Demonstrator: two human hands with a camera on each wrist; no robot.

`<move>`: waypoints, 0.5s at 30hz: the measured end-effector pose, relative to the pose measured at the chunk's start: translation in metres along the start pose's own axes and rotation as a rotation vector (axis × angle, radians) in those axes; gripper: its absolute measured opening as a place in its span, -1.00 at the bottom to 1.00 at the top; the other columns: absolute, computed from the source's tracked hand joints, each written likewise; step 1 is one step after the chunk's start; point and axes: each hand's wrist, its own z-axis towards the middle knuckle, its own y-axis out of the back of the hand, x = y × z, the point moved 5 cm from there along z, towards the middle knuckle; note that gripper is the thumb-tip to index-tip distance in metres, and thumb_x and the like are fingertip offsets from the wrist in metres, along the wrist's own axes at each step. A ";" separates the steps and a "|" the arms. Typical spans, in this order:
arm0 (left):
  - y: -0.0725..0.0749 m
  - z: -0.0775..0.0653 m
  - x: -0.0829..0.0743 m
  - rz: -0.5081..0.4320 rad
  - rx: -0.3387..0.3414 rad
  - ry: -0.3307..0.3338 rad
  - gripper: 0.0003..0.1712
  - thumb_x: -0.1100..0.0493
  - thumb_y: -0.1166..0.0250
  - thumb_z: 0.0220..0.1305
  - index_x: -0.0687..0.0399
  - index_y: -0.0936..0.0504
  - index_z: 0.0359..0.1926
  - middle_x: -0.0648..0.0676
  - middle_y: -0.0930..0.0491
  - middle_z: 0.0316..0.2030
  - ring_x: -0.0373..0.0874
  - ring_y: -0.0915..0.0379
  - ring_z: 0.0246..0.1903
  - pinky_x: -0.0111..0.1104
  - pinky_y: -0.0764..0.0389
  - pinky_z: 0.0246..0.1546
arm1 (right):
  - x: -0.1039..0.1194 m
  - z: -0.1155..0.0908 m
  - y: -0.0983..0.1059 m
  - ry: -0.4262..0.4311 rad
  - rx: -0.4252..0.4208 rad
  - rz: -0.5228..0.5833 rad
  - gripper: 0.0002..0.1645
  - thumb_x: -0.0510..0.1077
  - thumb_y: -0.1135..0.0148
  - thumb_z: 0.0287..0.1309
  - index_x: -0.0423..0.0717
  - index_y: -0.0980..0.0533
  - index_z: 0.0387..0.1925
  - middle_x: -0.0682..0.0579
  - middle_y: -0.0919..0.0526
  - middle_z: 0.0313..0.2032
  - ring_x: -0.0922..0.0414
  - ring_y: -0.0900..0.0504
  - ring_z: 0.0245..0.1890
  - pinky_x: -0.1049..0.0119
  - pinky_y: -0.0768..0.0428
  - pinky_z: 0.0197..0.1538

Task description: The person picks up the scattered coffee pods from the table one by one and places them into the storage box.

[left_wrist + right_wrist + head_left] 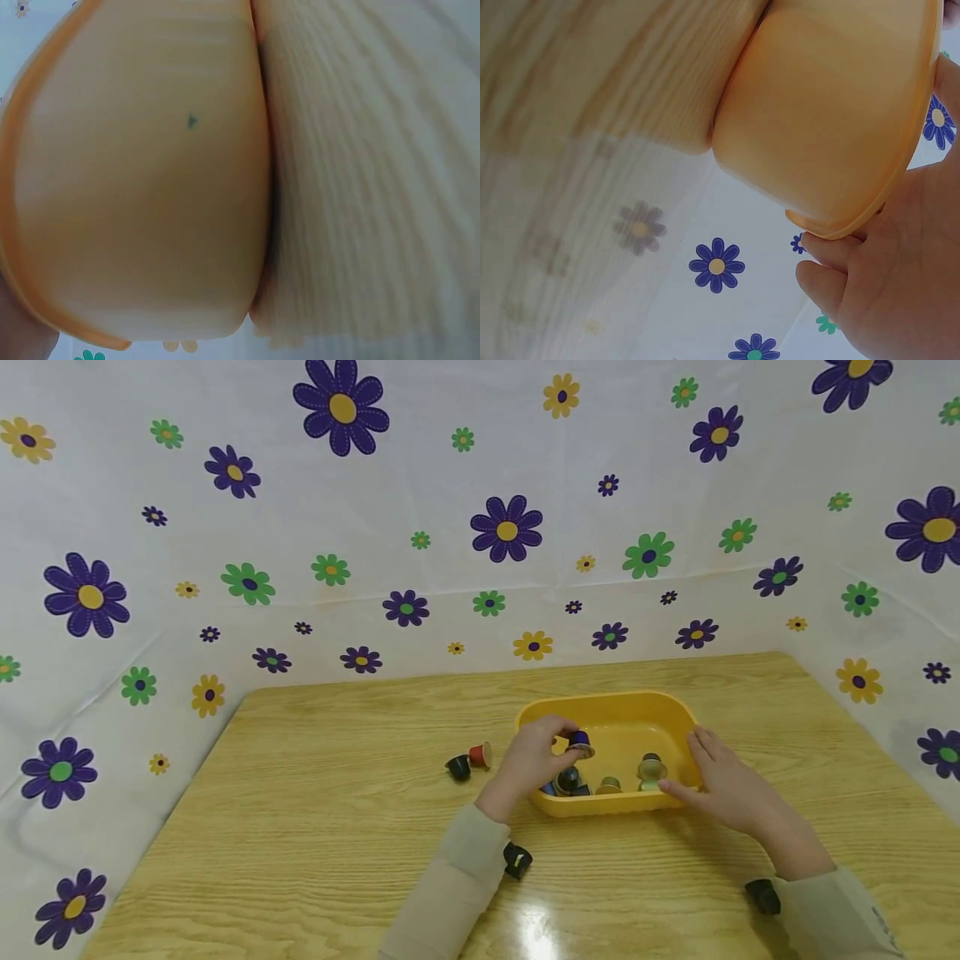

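In the head view my left hand [531,758] pinches a dark blue coffee capsule [579,742] over the left part of a yellow plastic tub [622,806]. My right hand [723,781] grips the tub's right front corner, thumb at the front rim and fingers along the right side. Inside the tub lie several more capsules: a black one [567,779] among dark ones at the left, a gold-green one [609,785] at the front, and a pale-rimmed one [652,767] near my right thumb. The right wrist view shows my right hand [900,285] at the tub's rim [922,135].
Left of the tub, a red capsule [481,755] and a black capsule [458,767] lie together on the wood-grain table [315,827]. A flower-patterned white cloth [420,468] surrounds the table at the back and sides. Black straps [517,860] sit at both wrists.
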 end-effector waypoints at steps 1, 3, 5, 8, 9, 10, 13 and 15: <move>0.000 0.000 0.000 -0.001 -0.003 0.007 -0.70 0.11 -0.25 0.11 0.14 -0.54 -0.14 0.02 -0.53 -0.21 -0.15 -0.45 -0.19 -0.48 -0.45 -0.16 | 0.000 0.000 0.000 0.001 -0.002 0.000 0.12 0.32 0.02 0.08 -0.57 0.08 0.21 -0.46 0.13 0.24 -0.31 0.12 0.23 -0.18 0.00 0.16; 0.001 0.001 0.000 0.007 -0.009 0.021 -0.69 0.10 -0.25 0.11 0.14 -0.54 -0.14 0.01 -0.53 -0.22 -0.16 -0.45 -0.19 -0.48 -0.45 -0.16 | 0.000 0.000 0.000 0.001 -0.005 0.000 0.11 0.32 0.02 0.08 -0.57 0.08 0.21 -0.46 0.13 0.24 -0.31 0.12 0.23 -0.18 0.00 0.16; 0.002 0.002 0.000 0.011 -0.011 0.033 -0.69 0.08 -0.25 0.12 0.13 -0.54 -0.14 0.00 -0.53 -0.22 -0.16 -0.45 -0.20 -0.48 -0.45 -0.17 | 0.001 0.000 0.001 0.003 -0.008 0.002 0.11 0.32 0.02 0.08 -0.58 0.08 0.21 -0.46 0.13 0.24 -0.31 0.11 0.23 -0.18 0.00 0.16; 0.004 0.003 0.000 0.012 -0.012 0.042 -0.69 0.04 -0.24 0.12 0.11 -0.55 -0.16 -0.01 -0.53 -0.23 -0.13 -0.45 -0.21 -0.46 -0.45 -0.17 | 0.001 -0.001 0.001 0.002 -0.010 0.003 0.11 0.32 0.02 0.08 -0.58 0.07 0.20 -0.47 0.13 0.23 -0.31 0.11 0.23 -0.18 0.00 0.16; 0.004 0.003 0.000 0.011 -0.012 0.046 -0.69 0.03 -0.24 0.12 0.10 -0.55 -0.16 -0.01 -0.53 -0.23 -0.13 -0.44 -0.21 -0.45 -0.45 -0.17 | 0.000 -0.001 0.001 0.002 -0.010 0.003 0.11 0.32 0.02 0.08 -0.58 0.08 0.20 -0.47 0.13 0.23 -0.31 0.11 0.23 -0.18 0.00 0.16; 0.005 0.004 0.000 0.011 -0.011 0.051 -0.69 0.02 -0.23 0.12 0.09 -0.55 -0.17 -0.02 -0.53 -0.23 -0.12 -0.44 -0.21 -0.45 -0.44 -0.18 | 0.000 -0.001 0.001 0.003 -0.010 0.003 0.11 0.32 0.02 0.08 -0.58 0.07 0.20 -0.47 0.13 0.23 -0.31 0.11 0.23 -0.18 0.00 0.16; 0.006 0.004 0.000 0.011 -0.012 0.065 -0.68 -0.01 -0.23 0.11 0.08 -0.55 -0.18 -0.03 -0.53 -0.23 -0.12 -0.44 -0.21 -0.43 -0.44 -0.18 | 0.000 -0.001 0.001 0.002 -0.009 0.001 0.11 0.32 0.02 0.08 -0.58 0.07 0.20 -0.47 0.12 0.23 -0.31 0.11 0.22 -0.17 0.00 0.16; 0.006 0.005 0.000 0.007 -0.011 0.075 -0.68 -0.01 -0.23 0.11 0.08 -0.55 -0.18 -0.03 -0.52 -0.24 -0.11 -0.44 -0.21 -0.41 -0.44 -0.18 | 0.000 -0.001 0.001 0.002 -0.007 0.001 0.11 0.32 0.02 0.08 -0.58 0.07 0.20 -0.47 0.12 0.23 -0.31 0.11 0.22 -0.18 0.00 0.16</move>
